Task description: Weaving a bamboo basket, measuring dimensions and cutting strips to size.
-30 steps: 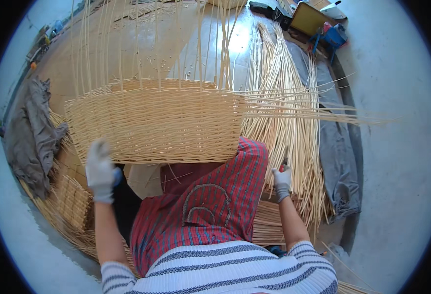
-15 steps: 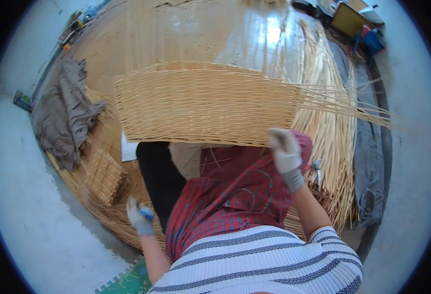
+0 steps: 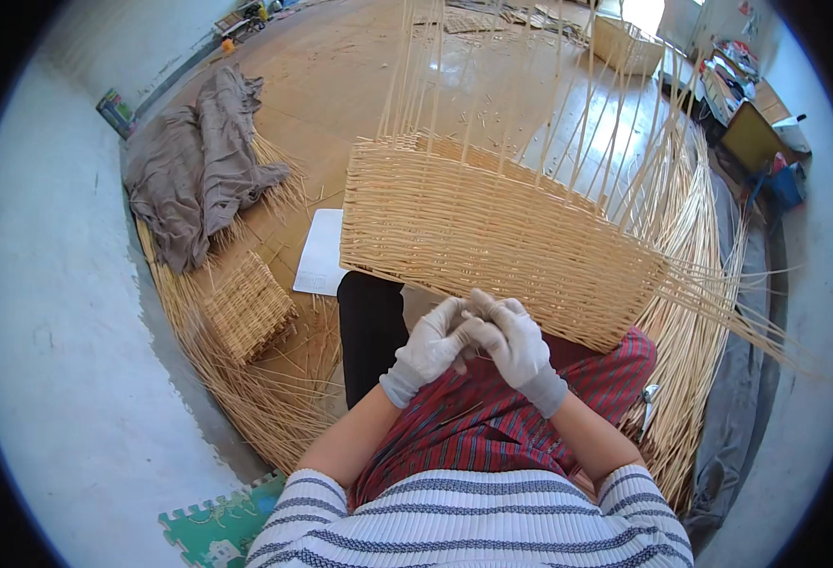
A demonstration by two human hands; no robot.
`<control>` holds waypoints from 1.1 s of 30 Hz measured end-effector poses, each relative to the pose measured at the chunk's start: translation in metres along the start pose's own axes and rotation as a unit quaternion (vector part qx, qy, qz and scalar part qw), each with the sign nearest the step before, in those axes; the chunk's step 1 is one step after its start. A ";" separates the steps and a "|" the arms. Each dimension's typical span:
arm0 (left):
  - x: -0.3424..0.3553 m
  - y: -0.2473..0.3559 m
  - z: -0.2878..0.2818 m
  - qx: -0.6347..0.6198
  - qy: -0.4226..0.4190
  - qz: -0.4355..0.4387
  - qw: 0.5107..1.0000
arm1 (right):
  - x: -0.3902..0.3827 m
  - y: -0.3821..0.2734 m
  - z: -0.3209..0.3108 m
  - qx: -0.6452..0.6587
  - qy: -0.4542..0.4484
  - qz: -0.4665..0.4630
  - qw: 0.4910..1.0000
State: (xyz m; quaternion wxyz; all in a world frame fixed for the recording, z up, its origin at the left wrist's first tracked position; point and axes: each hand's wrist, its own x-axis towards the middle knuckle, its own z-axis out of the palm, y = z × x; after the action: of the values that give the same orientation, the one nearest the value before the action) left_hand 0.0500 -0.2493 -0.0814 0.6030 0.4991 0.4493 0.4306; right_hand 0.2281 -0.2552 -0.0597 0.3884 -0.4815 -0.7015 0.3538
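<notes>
"What are the hands up to there?"

"The left hand [image 3: 428, 343] and right hand [image 3: 513, 346] are together, gloved fingers curled and meeting. I can't tell whether anything thin is pinched between them."

"And the basket [image 3: 492, 237]?"

"Just ahead of both hands, tilted, its lower corner over the red apron [image 3: 632, 364] to the right hand's right. Whether the fingertips touch its bottom edge, I can't say."

"How would you go about it well?"

"I'd want the gloves snug, since slack fingertips would dull the feel for thin cane. Then I'd steady the wall with the left hand and leave the right free for the loose strands [image 3: 710, 310], which trail from the basket's end, well out to its right."

"Anything to mind?"

"The tall canes [image 3: 405, 95] beyond the hands. A knock would likely push them out of line, so I'd turn the basket slowly. I'd also keep that metal tool [image 3: 649, 391] where it is, right of the right hand, within easy reach."
</notes>
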 end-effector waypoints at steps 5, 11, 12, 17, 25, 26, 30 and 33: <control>0.023 0.020 -0.011 -0.088 -0.133 -0.134 0.978 | 0.015 -0.003 -0.029 -0.199 -0.070 -0.107 0.972; 0.061 0.086 -0.053 -0.051 -0.129 -0.062 0.988 | 0.029 0.016 -0.117 -0.345 -0.015 -0.108 0.932; 0.067 0.096 -0.067 -0.053 -0.094 -0.009 0.994 | 0.028 0.020 -0.143 -0.378 0.013 -0.088 0.921; 0.124 0.146 -0.199 -0.087 0.055 0.099 0.990 | 0.015 0.054 -0.304 -0.458 0.121 0.021 0.880; 0.210 0.111 -0.224 0.296 0.225 0.064 0.926 | 0.002 0.106 -0.341 -0.471 0.060 0.038 0.879; 0.222 0.106 -0.210 0.339 0.225 0.107 0.907 | -0.013 0.115 -0.352 -0.483 0.056 0.062 0.872; 0.220 0.094 -0.259 0.375 0.263 0.128 0.880 | 0.008 0.121 -0.348 -0.428 -0.012 0.066 0.901; 0.218 0.085 -0.264 0.214 0.251 0.167 0.929 | 0.021 0.135 -0.342 -0.443 -0.037 0.121 0.888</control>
State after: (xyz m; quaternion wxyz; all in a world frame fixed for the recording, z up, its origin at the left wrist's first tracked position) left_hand -0.1633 0.0296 -0.0474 0.2687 0.5594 0.5776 0.5303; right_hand 0.5807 -0.1547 -0.0198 0.0625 -0.6709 -0.7357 0.0686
